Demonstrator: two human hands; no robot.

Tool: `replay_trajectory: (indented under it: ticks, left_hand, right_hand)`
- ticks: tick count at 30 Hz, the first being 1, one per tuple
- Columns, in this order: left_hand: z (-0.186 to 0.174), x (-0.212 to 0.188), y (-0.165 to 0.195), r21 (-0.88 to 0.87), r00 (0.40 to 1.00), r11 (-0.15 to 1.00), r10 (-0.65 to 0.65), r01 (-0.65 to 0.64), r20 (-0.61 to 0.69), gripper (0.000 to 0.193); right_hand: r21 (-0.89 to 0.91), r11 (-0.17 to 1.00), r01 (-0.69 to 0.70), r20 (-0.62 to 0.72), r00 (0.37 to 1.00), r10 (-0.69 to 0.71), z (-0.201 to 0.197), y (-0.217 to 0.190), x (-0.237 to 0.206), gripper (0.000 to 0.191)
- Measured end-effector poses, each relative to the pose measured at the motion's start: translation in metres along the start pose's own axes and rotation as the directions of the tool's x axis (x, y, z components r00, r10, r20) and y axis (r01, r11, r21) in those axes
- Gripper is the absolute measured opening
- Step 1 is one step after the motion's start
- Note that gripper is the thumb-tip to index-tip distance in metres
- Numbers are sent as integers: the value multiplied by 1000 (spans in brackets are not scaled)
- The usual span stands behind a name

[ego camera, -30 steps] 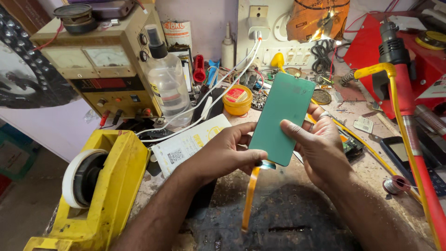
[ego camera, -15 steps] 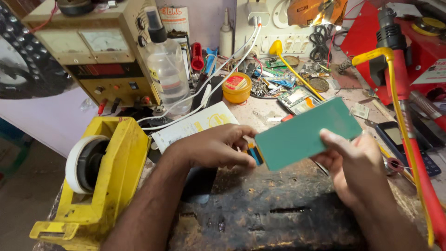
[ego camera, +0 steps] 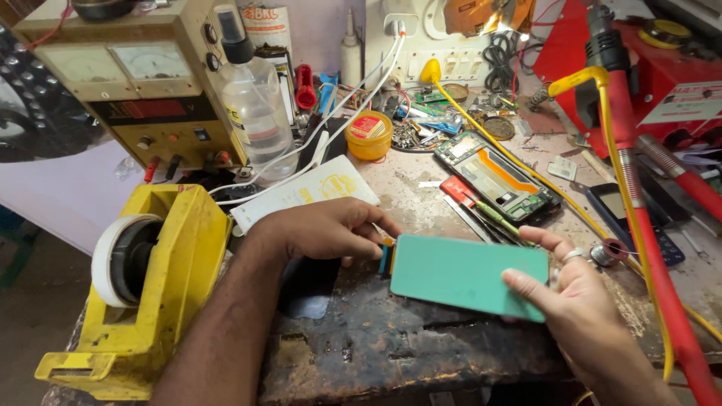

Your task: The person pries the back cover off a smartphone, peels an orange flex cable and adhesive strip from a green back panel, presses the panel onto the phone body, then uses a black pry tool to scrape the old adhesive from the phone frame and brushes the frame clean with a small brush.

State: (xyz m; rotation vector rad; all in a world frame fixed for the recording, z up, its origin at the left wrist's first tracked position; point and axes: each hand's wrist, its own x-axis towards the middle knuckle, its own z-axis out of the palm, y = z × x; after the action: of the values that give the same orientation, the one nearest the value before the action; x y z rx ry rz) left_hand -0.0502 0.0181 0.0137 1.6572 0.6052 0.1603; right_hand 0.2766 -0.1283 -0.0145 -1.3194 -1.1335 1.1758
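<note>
A flat green phone back panel lies almost level just above the dark worn bench. My right hand grips its right end, thumb on top, with a ring on one finger. My left hand is closed at the panel's left end, where the fingertips pinch a small orange and blue strip at the panel's edge.
A yellow tape dispenser stands at the left. Behind are a beige power supply, a clear bottle, a white card, an orange tin and an opened phone. A red tool with yellow cable runs along the right.
The green panel has swung from upright to nearly flat and come down toward the bench. Both hands lowered with it; the left hand now pinches the strip at its left end.
</note>
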Motion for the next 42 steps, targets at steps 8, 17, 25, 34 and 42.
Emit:
replay_trajectory:
  ticks: [8, 17, 25, 34, 42]
  left_hand:
    - [4, -4, 9, 13, 998, 999, -40, 41, -46, 45]
    - [5, -5, 14, 103, 992, 992, -64, 75, -104, 50]
    - [6, -6, 14, 324, 980, 946, 33, 33, -197, 51]
    - [9, -6, 21, 572, 885, 818, 226, 54, -407, 58]
    - [24, -8, 35, 757, 704, 587, 407, 287, -582, 67]
  right_hand:
    - [-494, 844, -211, -33, 974, 224, 22, -48, -5, 48]
    - [-935, 327, -138, -98, 986, 138, 33, -75, 3, 49]
    - [-996, 54, 69, 64, 993, -96, 48, -81, 37, 42]
    - [-756, -260, 600, 645, 751, -141, 91, -91, 147, 21]
    - [-618, -420, 664, 722, 691, 30, 113, -103, 147, 17]
